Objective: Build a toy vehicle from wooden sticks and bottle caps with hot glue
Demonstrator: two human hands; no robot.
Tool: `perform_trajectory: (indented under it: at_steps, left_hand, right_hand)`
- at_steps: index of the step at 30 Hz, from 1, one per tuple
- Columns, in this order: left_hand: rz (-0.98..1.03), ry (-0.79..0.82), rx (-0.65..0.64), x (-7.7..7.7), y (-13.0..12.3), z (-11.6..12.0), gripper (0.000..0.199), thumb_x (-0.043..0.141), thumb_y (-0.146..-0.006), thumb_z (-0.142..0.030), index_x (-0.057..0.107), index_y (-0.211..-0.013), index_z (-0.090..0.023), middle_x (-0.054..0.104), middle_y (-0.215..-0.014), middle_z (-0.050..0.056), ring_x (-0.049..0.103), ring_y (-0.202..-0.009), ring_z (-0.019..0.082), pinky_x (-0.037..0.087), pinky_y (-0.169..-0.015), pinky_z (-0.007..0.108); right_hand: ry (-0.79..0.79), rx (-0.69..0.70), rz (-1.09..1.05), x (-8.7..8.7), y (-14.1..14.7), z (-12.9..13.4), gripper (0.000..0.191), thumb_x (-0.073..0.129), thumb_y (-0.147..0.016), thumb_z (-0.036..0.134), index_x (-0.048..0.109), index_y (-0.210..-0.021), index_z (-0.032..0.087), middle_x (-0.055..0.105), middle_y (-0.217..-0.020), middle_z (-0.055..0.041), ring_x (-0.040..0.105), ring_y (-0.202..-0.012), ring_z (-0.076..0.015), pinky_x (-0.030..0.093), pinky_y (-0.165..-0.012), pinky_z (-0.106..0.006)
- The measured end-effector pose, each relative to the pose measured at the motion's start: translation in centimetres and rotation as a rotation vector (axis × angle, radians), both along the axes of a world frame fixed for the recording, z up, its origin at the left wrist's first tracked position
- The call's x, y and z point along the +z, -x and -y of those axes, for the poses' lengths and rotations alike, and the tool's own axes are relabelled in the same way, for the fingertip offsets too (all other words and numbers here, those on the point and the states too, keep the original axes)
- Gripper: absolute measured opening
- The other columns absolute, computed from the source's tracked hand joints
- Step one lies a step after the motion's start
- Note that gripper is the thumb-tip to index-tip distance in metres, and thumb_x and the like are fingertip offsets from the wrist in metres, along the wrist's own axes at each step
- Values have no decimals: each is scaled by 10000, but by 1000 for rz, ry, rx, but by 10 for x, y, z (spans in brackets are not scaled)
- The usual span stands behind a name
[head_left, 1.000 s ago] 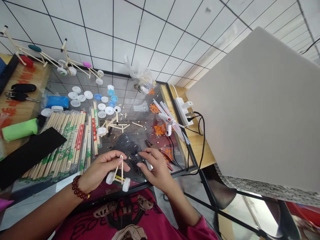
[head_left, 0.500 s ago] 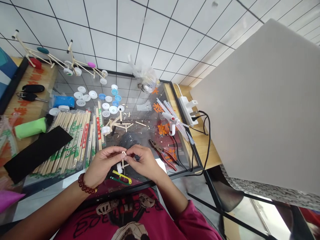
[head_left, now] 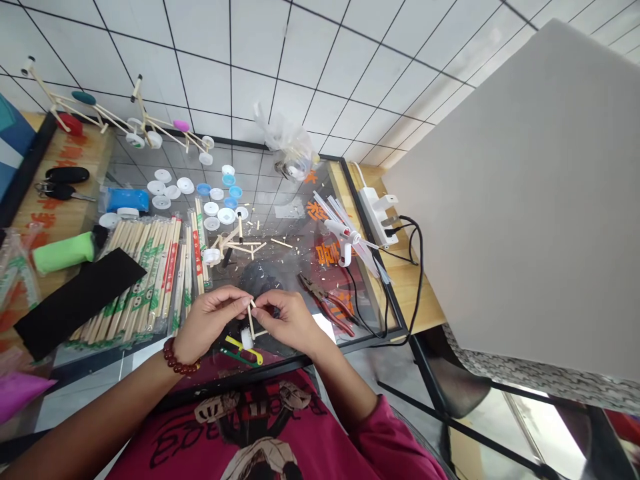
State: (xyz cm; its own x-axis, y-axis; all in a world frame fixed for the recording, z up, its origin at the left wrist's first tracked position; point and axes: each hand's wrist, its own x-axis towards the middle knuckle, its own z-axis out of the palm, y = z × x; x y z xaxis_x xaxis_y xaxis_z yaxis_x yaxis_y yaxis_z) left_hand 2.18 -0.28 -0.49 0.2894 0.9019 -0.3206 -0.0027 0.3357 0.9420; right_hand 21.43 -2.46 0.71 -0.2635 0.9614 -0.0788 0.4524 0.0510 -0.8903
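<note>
Close to the table's front edge, my left hand (head_left: 212, 321) and my right hand (head_left: 286, 323) meet, fingertips pinched on a small frame of wooden sticks (head_left: 251, 321). A white bottle cap (head_left: 247, 339) hangs at the frame's lower end. Part of the frame is hidden by my right fingers. Just below lies a yellow and green cutter-like tool (head_left: 245, 351). Beyond my hands, another stick frame (head_left: 240, 245) with white caps rests on the glass table.
Wrapped chopsticks (head_left: 135, 280) lie left under a black sheet (head_left: 80, 300). Loose white and blue bottle caps (head_left: 226, 215) are farther back. Pliers (head_left: 327, 305), a white glue gun (head_left: 345, 241), glue sticks (head_left: 327, 212) and a power strip (head_left: 376, 215) are right. Stick models (head_left: 165, 123) stand along the back.
The stick frame has shifted slightly right and its lower stick and cap show more clearly between my hands. Both hands keep their pinch, and the camera view has moved a little.
</note>
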Motion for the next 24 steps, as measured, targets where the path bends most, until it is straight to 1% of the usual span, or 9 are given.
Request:
perform_trajectory:
  at_steps: [2,4,8,10,13,16,19,22,24]
  left_hand:
    - [-47,-62,-40,2,2,-2,274,790,-829,-462,788,-757,-198,677,-734,20,600,-708,152,497,-697,267]
    - [-66,-46,-46,4,2,-4,315,780,-825,-493,764,-729,-194,668,-710,21,596,-699,158,496,-695,273]
    - [-74,11,70,5,2,-7,376,774,-799,-565,732,-762,-193,693,-725,33,624,-698,179,522,-706,300]
    - [-159,-88,97,7,4,-6,334,787,-796,-531,735,-766,-203,712,-766,44,645,-736,194,533,-737,311]
    - [-347,-366,101,16,9,-4,214,805,-801,-429,739,-752,-231,737,-872,60,673,-833,223,548,-812,331]
    - [-518,-654,187,25,16,-9,120,781,-850,-350,760,-927,-260,746,-1052,61,685,-900,219,544,-939,364]
    - [-612,-863,321,28,23,-29,316,783,-864,-331,721,-1166,-262,711,-1200,67,680,-999,232,534,-1019,412]
    - [-584,-875,315,27,28,-57,498,782,-868,-382,655,-1322,-222,653,-1326,73,656,-1162,275,528,-1054,427]
    - [-555,-801,217,25,29,-72,637,786,-860,-440,588,-1426,-225,615,-1417,60,596,-1308,317,485,-1122,431]
  right_hand:
    - [-14,25,-2,-1,-1,1,114,645,-896,206,748,-846,202,714,-775,4,616,-697,-122,452,-692,-222]
    - [-16,43,7,-1,-2,1,124,637,-910,196,750,-862,205,716,-787,3,618,-707,-123,452,-700,-222]
    - [6,60,99,1,-3,1,141,635,-919,165,753,-860,216,729,-790,9,622,-703,-122,439,-687,-219]
    - [8,67,173,3,-4,1,142,643,-912,152,758,-863,221,742,-799,6,638,-715,-129,436,-686,-223]
    - [-16,99,312,4,-6,0,142,658,-901,144,771,-883,227,771,-848,-13,674,-764,-152,431,-694,-241]
    - [-34,134,420,6,-10,-1,112,677,-921,189,779,-899,229,778,-860,-26,681,-757,-162,406,-661,-253]
    - [-50,121,399,7,-17,-3,95,699,-951,278,779,-926,234,771,-856,-21,677,-753,-154,417,-669,-248]
    - [-55,17,310,4,-26,-13,107,692,-950,279,771,-1004,230,768,-875,-19,679,-767,-154,469,-720,-253]
    - [-70,-82,281,-1,-30,-25,193,671,-943,253,749,-1117,223,769,-919,-32,688,-803,-170,510,-772,-282]
